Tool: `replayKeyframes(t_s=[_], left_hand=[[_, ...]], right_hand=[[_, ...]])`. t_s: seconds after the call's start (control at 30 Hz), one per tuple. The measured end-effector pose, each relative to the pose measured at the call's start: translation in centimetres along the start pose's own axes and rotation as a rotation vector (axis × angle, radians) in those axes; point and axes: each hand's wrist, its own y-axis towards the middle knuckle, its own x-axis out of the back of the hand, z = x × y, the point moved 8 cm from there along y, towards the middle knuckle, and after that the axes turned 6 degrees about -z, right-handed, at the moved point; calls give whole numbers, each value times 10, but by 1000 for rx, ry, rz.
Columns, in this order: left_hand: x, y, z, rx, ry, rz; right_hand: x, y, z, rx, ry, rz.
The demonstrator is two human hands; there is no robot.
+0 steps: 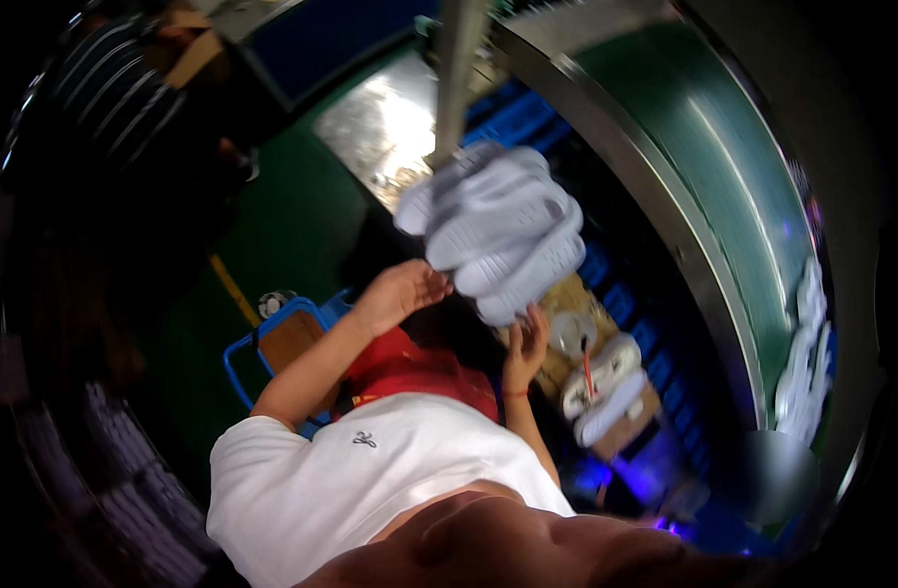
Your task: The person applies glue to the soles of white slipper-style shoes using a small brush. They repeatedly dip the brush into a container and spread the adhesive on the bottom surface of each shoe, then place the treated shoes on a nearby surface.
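Note:
A bunch of pale grey-white shoe soles (508,235), several lying close against each other, is in front of me, slightly blurred. My left hand (405,292) is at the near left edge of the bunch, its fingers stretched toward the soles with nothing visible in the palm. Close to the near end of the lowest sole is my right hand (527,351), fingers apart and fingertips by its tip. Whether either hand touches the soles I cannot tell for sure.
A green conveyor belt (679,127) with a metal edge curves along the right, with white pieces (806,363) on it. Shoe parts (606,387) and a white cup (571,333) sit right of my hand. A blue-framed stool (292,338) stands left; a person (116,88) works far left.

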Motion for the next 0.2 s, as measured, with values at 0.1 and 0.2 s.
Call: replayKeyframes(t_s=[0.1, 0.2], left_hand=[[104, 0, 40, -48, -33, -268], [273, -32, 116, -58, 31, -517]], right_hand=[[-13, -13, -18, -137, 61, 168], [-34, -35, -50, -190, 124, 455]])
